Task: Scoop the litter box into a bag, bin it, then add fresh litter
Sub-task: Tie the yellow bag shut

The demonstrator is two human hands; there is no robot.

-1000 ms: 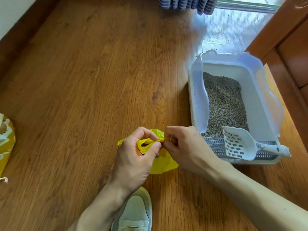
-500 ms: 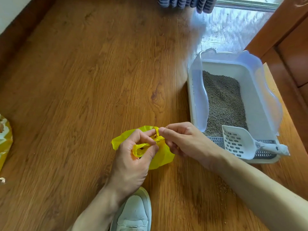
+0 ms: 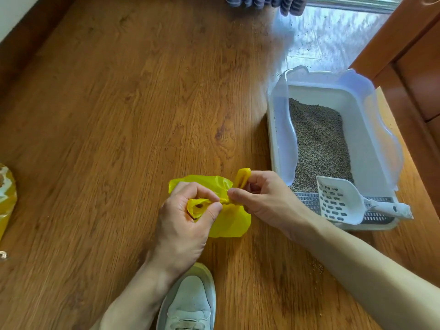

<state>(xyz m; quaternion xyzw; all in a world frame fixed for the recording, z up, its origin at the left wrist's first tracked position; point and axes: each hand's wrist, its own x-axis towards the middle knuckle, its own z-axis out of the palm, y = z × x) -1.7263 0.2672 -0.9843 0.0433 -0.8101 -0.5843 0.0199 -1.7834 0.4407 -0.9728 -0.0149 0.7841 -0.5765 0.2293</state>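
Wood-grain plank floor (image 3: 119,139), with a strip of pale tile near a window at the far right. On the floor, just left of the litter box (image 3: 371,129), sat a small yellow bag (image 3: 234,220), its neck gathered into a twisted knot. The left hand (image 3: 181,225) pinched one yellow loop of the bag between thumb and curled forefinger; the right hand (image 3: 266,198) pinched the other tail, which stood up above its fingers, so that the knot lay between the two hands. The box held grey-brown litter (image 3: 319,144) and a white slotted scoop (image 3: 338,203) resting at its near end, handle pointing right. A pale shoe (image 3: 190,303) stood on the floor beneath the left wrist. A few loose granules (image 3: 316,267) lay on the boards near the right forearm, and part of a yellow printed sack (image 3: 7,198) showed at the left edge. Judged from its thin, crumpled film, the bag would handle as light, soft and slippery, and liable to tear; the knotted neck appeared the safest place to take hold for carrying to a bin.
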